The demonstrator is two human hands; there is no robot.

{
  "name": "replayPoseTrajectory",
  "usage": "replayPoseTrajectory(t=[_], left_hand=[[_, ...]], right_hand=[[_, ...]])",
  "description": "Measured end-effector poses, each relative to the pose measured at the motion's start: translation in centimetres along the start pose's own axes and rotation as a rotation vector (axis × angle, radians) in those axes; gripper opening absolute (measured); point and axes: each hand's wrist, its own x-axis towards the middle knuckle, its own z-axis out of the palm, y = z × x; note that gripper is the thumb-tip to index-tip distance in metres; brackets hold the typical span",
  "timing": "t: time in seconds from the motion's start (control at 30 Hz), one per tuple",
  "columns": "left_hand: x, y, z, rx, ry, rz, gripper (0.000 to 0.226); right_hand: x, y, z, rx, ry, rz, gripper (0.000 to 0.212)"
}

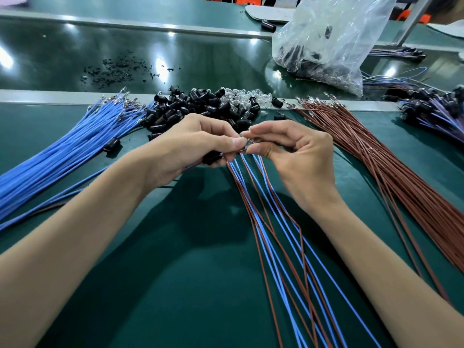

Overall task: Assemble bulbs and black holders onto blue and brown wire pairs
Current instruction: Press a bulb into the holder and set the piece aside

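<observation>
Mid-task: near the holder pile [200, 106], the left hand [198, 144] grip holds a black holder [212, 158] and blue and brown wire pairs [263, 209], the right hand [291, 149] grip pinches their tips; finished assemblies [431, 109] lie far right of that pile

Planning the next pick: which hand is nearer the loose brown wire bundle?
Right. The right hand sits just left of the brown wire bundle; the left hand is farther left, beyond it.
</observation>
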Motion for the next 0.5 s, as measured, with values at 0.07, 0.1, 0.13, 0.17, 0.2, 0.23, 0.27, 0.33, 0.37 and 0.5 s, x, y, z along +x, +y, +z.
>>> replayPoseTrajectory(t=[0.07,0.1,0.13,0.17,0.2,0.23,0.27,0.33,0.37,0.5], left_hand=[[-0.1,0.0,-0.3,0.010,-0.036,-0.016,0.013],[-0.1,0.0,-0.4,0.016,-0.050,-0.024,0.012],[-0.2,0.1,-0.5,0.021,-0.062,-0.028,0.011],[-0.2,0.1,-0.7,0.027,-0.076,-0.028,0.011],[-0.2,0.2,-0.8,0.035,-0.090,-0.027,0.012],[-0.3,0.3,-1.0,0.044,-0.102,-0.025,0.011],[-0.3,0.3,-1.1,0.052,-0.110,-0.024,0.011],[-0.3,0.4,-1.3,0.067,-0.121,-0.026,0.011],[-0.4,0.4,-1.5,0.076,-0.127,-0.028,0.011],[-0.4,0.4,-1.7,0.075,-0.123,-0.036,0.011]], right_hand=[[-0.2,-0.1,0.1,0.009,-0.025,0.005,0.032],[-0.3,-0.1,0.2,0.015,-0.034,-0.001,0.031],[-0.3,-0.1,0.3,0.017,-0.042,-0.013,0.030],[-0.4,-0.2,0.4,0.012,-0.048,-0.028,0.029],[-0.4,-0.2,0.4,0.003,-0.052,-0.042,0.029],[-0.4,-0.3,0.5,-0.005,-0.055,-0.053,0.029],[-0.4,-0.3,0.5,-0.017,-0.055,-0.062,0.029],[-0.3,-0.3,0.6,-0.047,-0.054,-0.072,0.030],[-0.4,-0.3,0.7,-0.059,-0.057,-0.075,0.031],[-0.3,-0.2,0.7,-0.064,-0.073,-0.078,0.030]])
